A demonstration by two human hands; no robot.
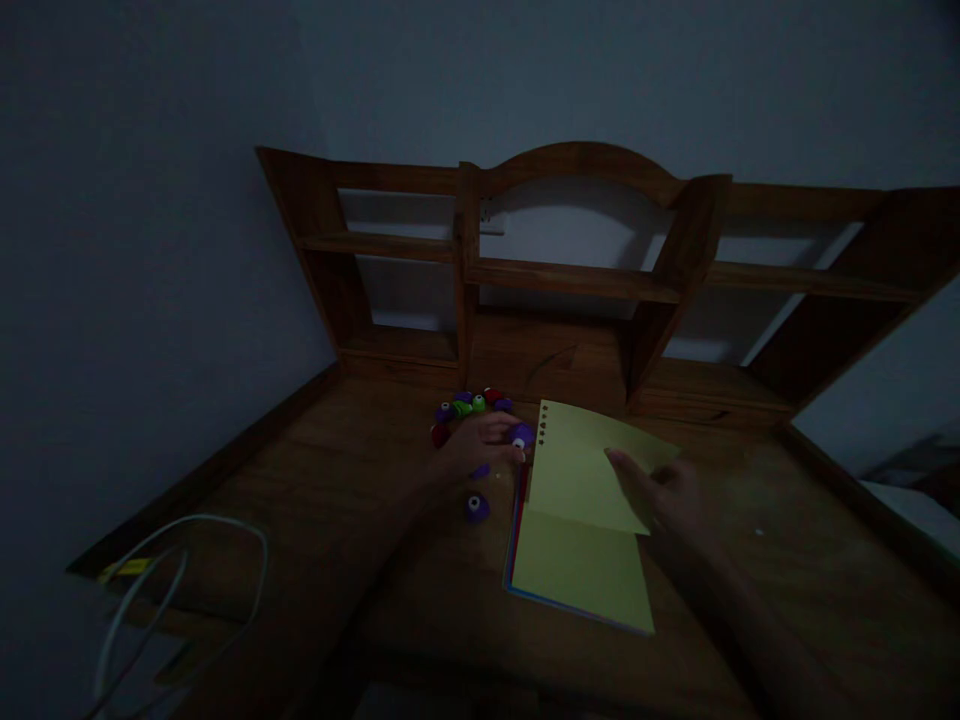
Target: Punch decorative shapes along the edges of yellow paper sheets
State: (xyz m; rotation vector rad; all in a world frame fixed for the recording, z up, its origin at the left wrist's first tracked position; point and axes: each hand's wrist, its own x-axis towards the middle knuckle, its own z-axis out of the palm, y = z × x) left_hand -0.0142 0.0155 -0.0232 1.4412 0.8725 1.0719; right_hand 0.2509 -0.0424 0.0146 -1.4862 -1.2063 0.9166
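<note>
My left hand point(484, 445) grips a small purple paper punch point(523, 436) at the left edge of a yellow sheet point(585, 465). That sheet shows a row of small punched holes near its top left corner. My right hand point(664, 495) pinches the yellow sheet from the right and lifts it above a stack of coloured paper point(581, 570) lying on the wooden desk point(315, 520). Another purple punch point(475, 507) sits on the desk just below my left hand. The scene is dim.
Several small punches point(469, 405) in purple, green and red cluster behind my left hand. A wooden shelf unit point(570, 275) stands at the desk's back against the wall. A white cable point(187, 570) loops at the desk's near left corner.
</note>
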